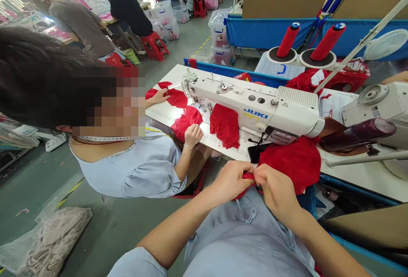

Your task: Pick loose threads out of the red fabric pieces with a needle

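Note:
My left hand and my right hand meet in front of my waist, fingers closed on a piece of red fabric. Most of that fabric is hidden behind my hands, and part hangs below them. Just beyond my right hand, a heap of red fabric lies at the table's edge. A dark flat object, perhaps a phone, is partly under the heap. Further off stands a white sewing machine, with a red fabric piece lying in front of it.
A co-worker in a light blue top sits to my left, both hands on red fabric at the machine. Red thread cones stand behind it. A metal pole slants across the right. A bagged bundle lies on the floor.

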Available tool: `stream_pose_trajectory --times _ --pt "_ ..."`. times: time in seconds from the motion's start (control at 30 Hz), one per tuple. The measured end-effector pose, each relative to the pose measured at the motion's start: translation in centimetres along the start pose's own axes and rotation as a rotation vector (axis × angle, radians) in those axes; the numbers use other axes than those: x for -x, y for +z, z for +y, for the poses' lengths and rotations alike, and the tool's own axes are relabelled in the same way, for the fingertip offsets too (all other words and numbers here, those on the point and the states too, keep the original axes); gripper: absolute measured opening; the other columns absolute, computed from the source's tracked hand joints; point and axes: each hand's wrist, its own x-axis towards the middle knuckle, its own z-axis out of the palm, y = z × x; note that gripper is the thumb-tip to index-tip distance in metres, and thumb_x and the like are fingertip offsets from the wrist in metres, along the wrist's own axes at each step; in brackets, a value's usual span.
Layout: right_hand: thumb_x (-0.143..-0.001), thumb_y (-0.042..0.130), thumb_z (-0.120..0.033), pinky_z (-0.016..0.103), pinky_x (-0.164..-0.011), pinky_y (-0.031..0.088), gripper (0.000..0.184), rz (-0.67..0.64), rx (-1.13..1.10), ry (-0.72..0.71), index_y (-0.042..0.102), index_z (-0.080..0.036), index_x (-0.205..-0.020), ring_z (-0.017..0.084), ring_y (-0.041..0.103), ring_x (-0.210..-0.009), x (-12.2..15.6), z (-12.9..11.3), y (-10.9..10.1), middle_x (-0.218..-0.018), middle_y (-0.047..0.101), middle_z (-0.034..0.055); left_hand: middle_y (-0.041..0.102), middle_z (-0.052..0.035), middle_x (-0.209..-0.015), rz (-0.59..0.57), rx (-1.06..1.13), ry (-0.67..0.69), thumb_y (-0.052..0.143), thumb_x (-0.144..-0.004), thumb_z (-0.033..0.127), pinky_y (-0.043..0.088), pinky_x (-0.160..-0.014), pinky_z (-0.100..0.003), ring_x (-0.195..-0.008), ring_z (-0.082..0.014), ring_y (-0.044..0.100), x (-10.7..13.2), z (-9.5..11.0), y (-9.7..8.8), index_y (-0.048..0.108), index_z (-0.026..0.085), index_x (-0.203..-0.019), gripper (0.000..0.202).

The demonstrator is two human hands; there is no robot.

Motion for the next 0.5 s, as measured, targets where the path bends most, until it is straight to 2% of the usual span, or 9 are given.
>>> stream_pose_trajectory --times 0.1,0.17,0.23,0.33,0.4,0.5 --pt "-0.095 0.044 -0.023 0.024 -0.054 0.043 0.030 0.022 0.078 -0.009 0.051 -0.023 -0.066 0.014 0.056 -0.055 0.5 1.6 -1.8 -0.060 0.060 0.0020 0.063 0.0011 -0.069 0.046 -0.104 -0.031 0.060 -0.077 0.023 0.036 -0.062 -0.023 -0.066 -0.0138 0.053 0.3 -0.5 -1.5 0.068 0.017 -0.072 0.012" --pt "-0.095 0.044 -0.022 0.024 -0.051 0.041 0.028 0.036 0.117 0.023 0.051 -0.023 -0.067 0.014 0.053 -0.052 0.7 2.4 -3.1 -0.057 0.057 0.0008 0.064 -0.0002 -0.070 0.105 -0.023 -0.078 0.061 -0.078 0.027 0.037 -0.062 -0.024 -0.066 -0.0142 0.054 0.5 -0.5 -2.5 0.067 0.016 -0.071 0.014" --pt "-0.095 0.043 -0.021 0.023 -0.047 0.039 0.024 0.012 0.113 0.087 0.050 -0.023 -0.072 0.013 0.051 -0.047 0.8 2.4 -3.7 -0.055 0.053 -0.0024 0.064 -0.0004 -0.068 0.094 0.144 -0.134 0.064 -0.077 0.031 0.038 -0.059 -0.024 -0.063 -0.0138 0.054 0.7 -0.3 -2.9 0.065 0.015 -0.070 0.017" --pt "-0.096 0.043 -0.027 0.021 -0.045 0.040 0.014 -0.070 -0.047 0.283 0.055 -0.022 -0.090 0.012 0.051 -0.046 0.6 1.4 -3.0 -0.059 0.054 -0.0045 0.062 0.0004 -0.065 0.036 0.397 -0.180 0.070 -0.073 0.037 0.038 -0.055 -0.023 -0.058 -0.0127 0.053 0.7 0.3 -2.5 0.065 0.015 -0.071 0.023" --pt "-0.094 0.046 -0.034 0.022 -0.047 0.042 0.018 -0.124 -0.203 0.405 0.058 -0.021 -0.100 0.012 0.052 -0.050 0.3 0.6 -2.1 -0.063 0.055 -0.0038 0.061 0.0009 -0.064 0.008 0.509 -0.189 0.073 -0.071 0.040 0.038 -0.055 -0.023 -0.057 -0.0119 0.053 0.6 0.6 -2.0 0.065 0.015 -0.073 0.027" --pt "-0.090 0.052 -0.038 0.021 -0.049 0.042 0.021 -0.097 -0.351 0.515 0.060 -0.021 -0.084 0.012 0.051 -0.054 -0.2 -0.1 -1.1 -0.063 0.055 -0.0026 0.062 0.0003 -0.069 -0.014 0.573 -0.171 0.077 -0.069 0.041 0.039 -0.058 -0.023 -0.062 -0.0115 0.053 0.5 0.7 -1.5 0.068 0.015 -0.078 0.029"
